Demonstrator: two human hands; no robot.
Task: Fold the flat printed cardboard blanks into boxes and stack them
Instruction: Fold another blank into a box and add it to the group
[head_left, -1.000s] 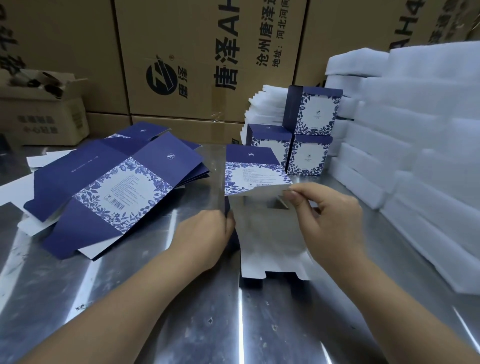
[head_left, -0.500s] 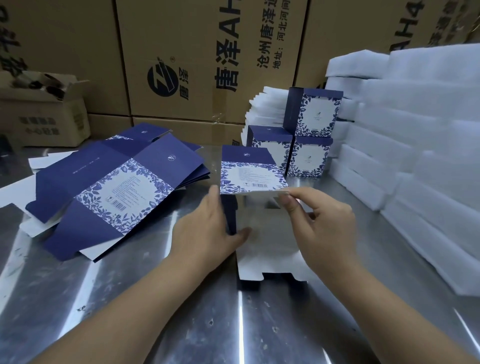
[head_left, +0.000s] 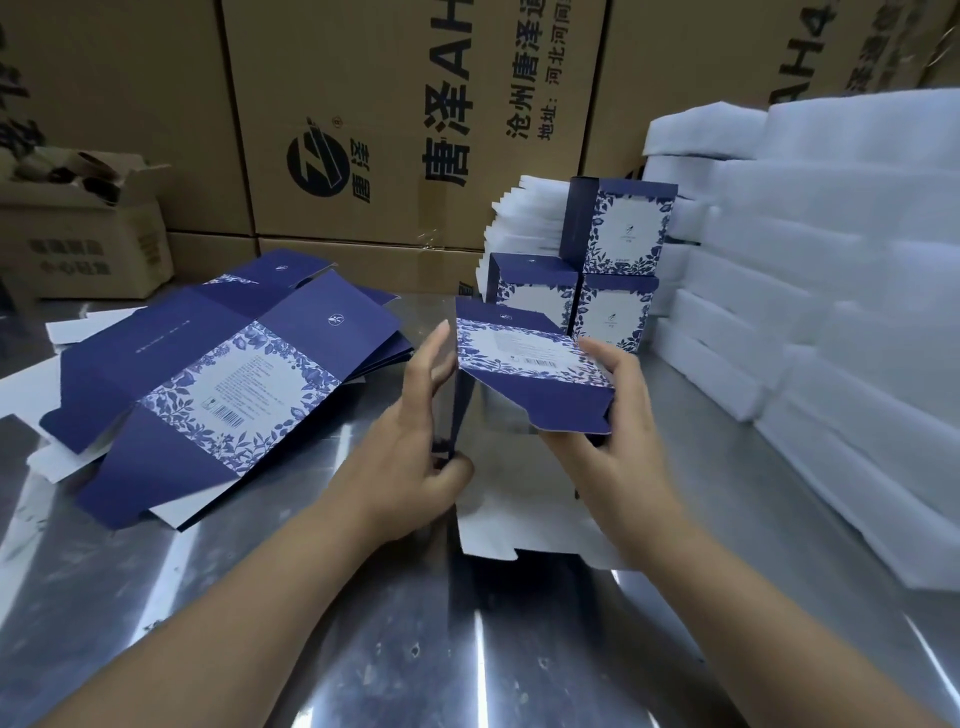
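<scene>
Brown shipping cartons (head_left: 415, 119) walled off the back, and a shiny steel counter (head_left: 415, 649) ran under everything, with white foam slabs (head_left: 831, 291) stacked high on the right. In the middle, the blank being folded (head_left: 524, 364) was half up off the counter: its printed floral panel tipped toward the camera, a navy flap hanging below it, white inner panels lying flat underneath. The left hand (head_left: 415, 447) had thumb and fingers closed on the dark left side panel, standing it upright. The right hand (head_left: 618, 441) was clamped on the right end of the floral panel and its navy flap, thumb on top, fingers beneath. To the left, the pile of flat blanks (head_left: 218, 384) waited, fanned out and overlapping. Behind the work sat three finished boxes (head_left: 613, 280), two on the counter and one on top.

The risks from here looked plain enough. The side panel was pinched only at its edge; squeeze unevenly and it could buckle off the score line and crease the print. The navy flap hung free, so it could catch outside the wall instead of tucking in. And the counter looked slick: press down hard and the white base could skate away.
</scene>
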